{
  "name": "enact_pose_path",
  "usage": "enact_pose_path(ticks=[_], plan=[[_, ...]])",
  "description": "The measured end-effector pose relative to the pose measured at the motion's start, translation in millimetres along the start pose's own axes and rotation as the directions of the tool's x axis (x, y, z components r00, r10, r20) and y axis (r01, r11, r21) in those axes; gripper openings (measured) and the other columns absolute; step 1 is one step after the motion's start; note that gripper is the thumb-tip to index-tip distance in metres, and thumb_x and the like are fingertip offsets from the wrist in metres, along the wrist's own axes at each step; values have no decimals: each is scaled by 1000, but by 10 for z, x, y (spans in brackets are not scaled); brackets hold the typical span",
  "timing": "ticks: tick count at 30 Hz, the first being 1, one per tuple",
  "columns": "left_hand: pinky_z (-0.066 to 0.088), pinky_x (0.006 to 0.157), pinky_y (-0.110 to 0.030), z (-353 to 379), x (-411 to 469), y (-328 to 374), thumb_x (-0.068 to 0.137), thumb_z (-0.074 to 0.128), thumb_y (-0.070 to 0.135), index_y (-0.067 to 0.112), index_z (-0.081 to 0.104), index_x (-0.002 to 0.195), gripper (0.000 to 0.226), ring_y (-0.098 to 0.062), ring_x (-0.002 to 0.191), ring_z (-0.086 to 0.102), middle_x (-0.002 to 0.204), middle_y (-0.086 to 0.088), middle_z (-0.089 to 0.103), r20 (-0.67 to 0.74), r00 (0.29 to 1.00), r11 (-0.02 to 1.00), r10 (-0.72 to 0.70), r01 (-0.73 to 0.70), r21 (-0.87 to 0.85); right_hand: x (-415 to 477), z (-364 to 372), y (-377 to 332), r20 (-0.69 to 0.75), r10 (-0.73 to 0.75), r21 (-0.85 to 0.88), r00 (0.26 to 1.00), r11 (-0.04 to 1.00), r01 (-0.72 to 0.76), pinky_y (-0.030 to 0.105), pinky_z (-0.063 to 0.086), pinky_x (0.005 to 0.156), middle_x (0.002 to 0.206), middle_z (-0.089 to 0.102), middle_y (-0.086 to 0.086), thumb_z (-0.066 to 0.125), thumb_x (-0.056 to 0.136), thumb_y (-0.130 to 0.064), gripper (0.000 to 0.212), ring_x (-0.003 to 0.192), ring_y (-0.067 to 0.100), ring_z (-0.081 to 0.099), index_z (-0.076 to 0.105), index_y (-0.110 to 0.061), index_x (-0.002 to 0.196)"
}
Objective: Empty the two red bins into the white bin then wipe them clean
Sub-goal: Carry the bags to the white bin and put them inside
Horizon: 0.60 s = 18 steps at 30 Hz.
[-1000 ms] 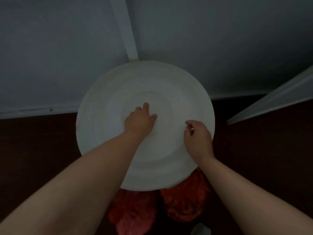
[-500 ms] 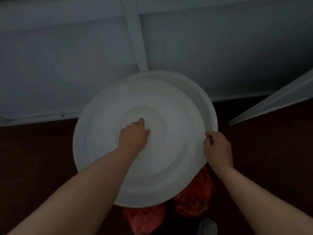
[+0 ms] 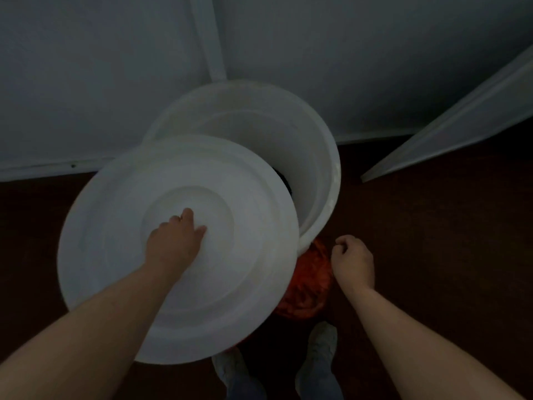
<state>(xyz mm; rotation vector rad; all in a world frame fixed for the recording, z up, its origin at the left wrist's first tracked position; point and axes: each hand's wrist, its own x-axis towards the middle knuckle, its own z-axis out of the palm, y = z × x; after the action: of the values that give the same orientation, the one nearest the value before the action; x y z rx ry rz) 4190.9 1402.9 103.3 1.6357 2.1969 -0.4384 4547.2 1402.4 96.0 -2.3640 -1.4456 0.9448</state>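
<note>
Dim room: grey-white wall (image 3: 86, 82) meets dark brown floor (image 3: 447, 255).

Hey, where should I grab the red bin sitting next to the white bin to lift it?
Probably take the red bin by its exposed right-hand rim, coming down from the right with the right hand. The white lid in the left hand covers its left side, and the white bin blocks its far side.
</note>
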Motion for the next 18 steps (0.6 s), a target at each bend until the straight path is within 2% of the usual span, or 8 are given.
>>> enact_pose_path(ticks=[5,7,8,10,12,13,15,18], plan=[[47,80,-46,210,-152,-1,102,40,53,10,37,136,55,-43,103,60,118,-22,59,-6,1000,1000,-11,10,-28,-144,293,394,211,52,-84,976,996,-35,39,52,94,120,63,11,55,94,-24,34,109,30,62,62,-15,126],[48,81,-47,276,-179,-5,102,40,53,9,36,136,56,-44,103,60,117,-23,59,-19,1000,999,-14,13,-33,-161,434,538,328,51,-86,943,996,-24,42,51,98,129,59,15,62,91,-32,49,116,32,60,55,-17,137],[49,81,-48,302,-183,-7,101,40,53,9,36,136,56,-45,103,60,117,-23,59,-23,1000,999,-16,15,-39,-161,512,620,395,44,-75,918,997,-15,43,48,104,142,52,16,68,88,-36,65,126,32,54,45,-18,147],[49,81,-49,351,-188,-11,101,41,53,8,37,134,56,-46,103,60,115,-25,59,-46,999,999,-6,3,-50,-154,682,784,526,56,-84,849,996,-13,43,31,120,163,19,15,79,81,-43,106,147,33,28,12,-24,161],[49,79,-49,398,-184,-47,100,43,53,8,39,131,55,-47,100,61,112,-26,59,-87,996,999,11,-14,-39,-114,871,892,606,83,-153,791,988,13,42,18,124,165,-10,14,82,75,-53,129,153,34,6,-14,-33,158],[49,77,-49,421,-174,-61,100,43,53,8,40,128,54,-47,98,61,110,-26,60,-106,994,999,22,-25,-32,-79,966,935,616,95,-190,782,981,30,44,19,124,165,-19,13,81,75,-56,131,153,35,2,-20,-37,156],[49,75,-48,461,-143,-84,100,44,54,8,40,125,53,-48,96,62,109,-26,60,-131,990,999,44,-47,-18,-12,1131,999,580,99,-251,809,966,62,48,25,120,164,-22,12,76,79,-59,125,153,37,7,-22,-41,154],[47,71,-46,475,-115,-132,99,43,57,11,40,119,50,-47,95,63,108,-25,61,-150,986,998,69,-68,13,63,1295,1040,438,6,-265,899,956,123,46,36,112,166,-2,12,68,89,-50,105,145,36,30,-7,-33,160]])
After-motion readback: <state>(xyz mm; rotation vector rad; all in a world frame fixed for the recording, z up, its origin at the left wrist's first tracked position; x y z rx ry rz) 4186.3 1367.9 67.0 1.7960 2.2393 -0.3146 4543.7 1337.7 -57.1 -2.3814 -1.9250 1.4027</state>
